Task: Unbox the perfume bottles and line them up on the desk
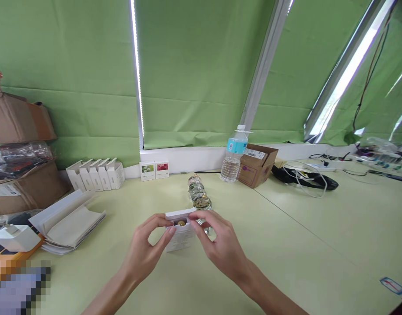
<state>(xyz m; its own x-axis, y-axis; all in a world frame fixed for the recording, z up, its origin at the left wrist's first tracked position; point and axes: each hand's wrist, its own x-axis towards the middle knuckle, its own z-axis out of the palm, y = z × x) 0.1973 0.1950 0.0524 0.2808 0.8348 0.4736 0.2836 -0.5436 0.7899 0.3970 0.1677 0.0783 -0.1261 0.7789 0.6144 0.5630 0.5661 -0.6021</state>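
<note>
A small white box (pixel 180 238) stands on the pale green table (pixel 286 245) in front of me, its top flap open. A gold-capped bottle (pixel 181 223) sits inside it, only the cap showing. My left hand (pixel 146 249) grips the box's left side with thumb and fingers. My right hand (pixel 217 243) pinches the box's right top edge near the flap. Just behind the box, a row of clear glass perfume bottles (pixel 199 194) with gold caps runs away from me.
A stack of flat unfolded cartons (pixel 69 223) lies at left, with a row of white boxes (pixel 96 175) behind. Two small printed boxes (pixel 154 170), a water bottle (pixel 234 155) and a brown cardboard box (pixel 256 165) stand along the wall. Cables (pixel 306 177) lie at right.
</note>
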